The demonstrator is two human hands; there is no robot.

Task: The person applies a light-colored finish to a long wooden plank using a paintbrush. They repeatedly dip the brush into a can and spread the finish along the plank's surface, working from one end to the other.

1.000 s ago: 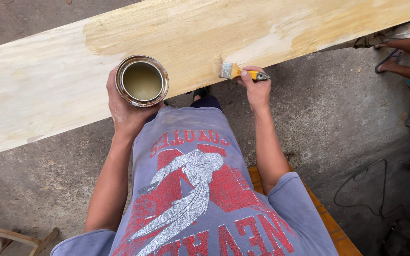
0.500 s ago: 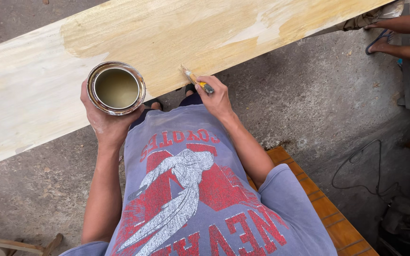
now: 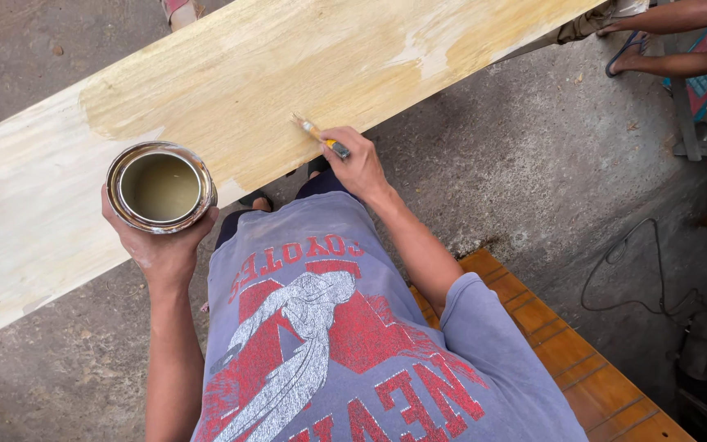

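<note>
A long pale wooden board lies slanted across the view, its middle and right part coated yellowish, its left end bare. My left hand grips a round metal can from below; the open can holds a dull greenish liquid and hangs over the board's near edge. My right hand holds a small paintbrush with a yellow band, its bristles touching the board near the front edge.
Rough concrete floor lies under the board. An orange slatted wooden bench is behind me at lower right. A black cable loops on the floor at the right. Another person's sandalled feet are at the top right.
The brush hand has moved left along the board's near edge, and the coated area now reaches further left. The can in my left hand has stayed over the board's edge.
</note>
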